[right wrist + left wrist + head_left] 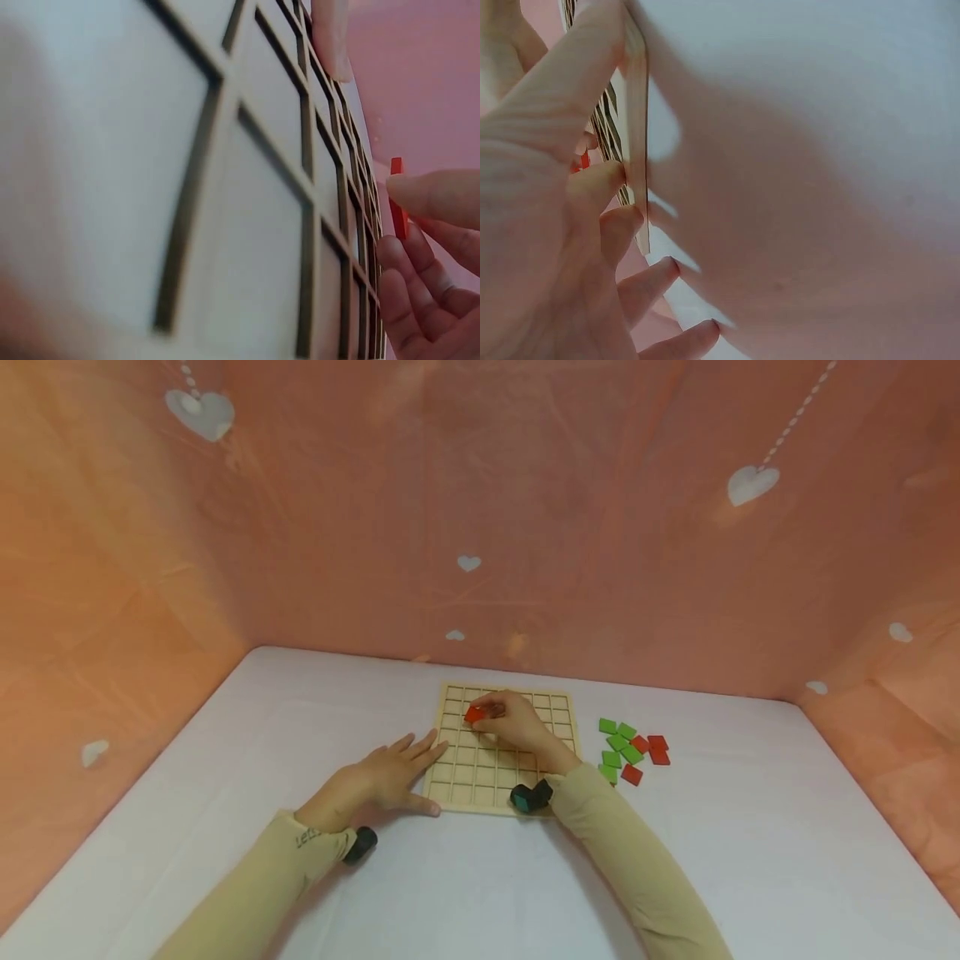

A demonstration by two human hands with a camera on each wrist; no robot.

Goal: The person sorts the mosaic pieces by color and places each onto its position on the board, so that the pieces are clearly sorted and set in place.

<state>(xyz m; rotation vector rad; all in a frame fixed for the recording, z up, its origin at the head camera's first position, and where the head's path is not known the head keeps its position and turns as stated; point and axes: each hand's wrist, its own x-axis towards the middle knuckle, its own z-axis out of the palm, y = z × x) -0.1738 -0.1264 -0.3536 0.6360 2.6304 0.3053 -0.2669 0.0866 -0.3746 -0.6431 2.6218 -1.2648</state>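
A red square tile (474, 714) is pinched between the thumb and fingers of my right hand (513, 722), over the upper left part of a wooden grid board (462, 774). In the right wrist view the red tile (398, 196) stands on edge, close to the grid. My left hand (386, 774) lies with its fingers spread at the board's left side. Its thumb and fingertips touch the board's edge (636, 112) in the left wrist view, while other fingertips rest on the white tabletop.
Several green tiles (611, 759) and red tiles (632, 774) lie loose to the right of the board. A white cloth (465, 885) covers the table. Pink-orange curtain (600, 568) with white hearts hangs behind and at both sides.
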